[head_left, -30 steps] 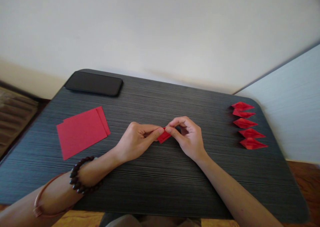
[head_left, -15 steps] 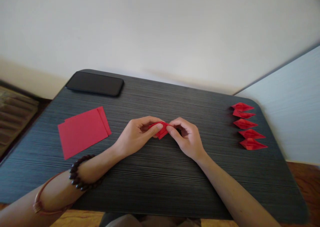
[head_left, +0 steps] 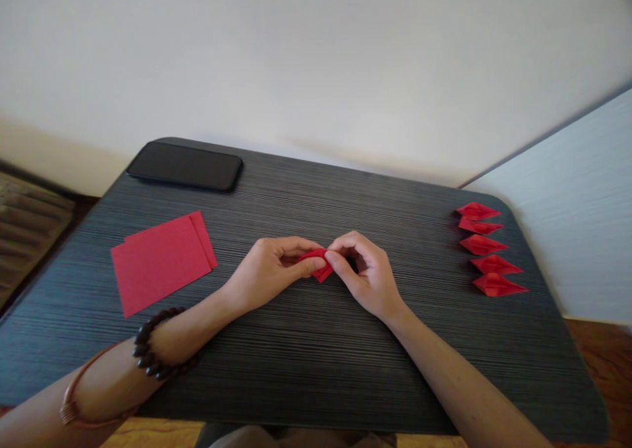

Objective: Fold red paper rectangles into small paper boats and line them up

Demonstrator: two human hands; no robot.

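A small folded piece of red paper (head_left: 318,264) is pinched between both hands just above the middle of the dark striped table (head_left: 306,369). My left hand (head_left: 269,277) grips its left end with thumb and fingers closed. My right hand (head_left: 368,273) pinches its right end, fingers curled. Most of the paper is hidden by the fingers. A dark bead bracelet (head_left: 155,346) and a thin bangle sit on my left wrist.
Flat red paper sheets (head_left: 160,260) lie stacked at the left. A black phone (head_left: 185,165) rests at the far left corner. Several finished red folded shapes (head_left: 486,247) are lined up in a column along the right edge. A pale wall rises behind the table.
The red paper has been worked between the fingertips, its visible part shifting slightly. Both hands stay pinched together in nearly the same spot.
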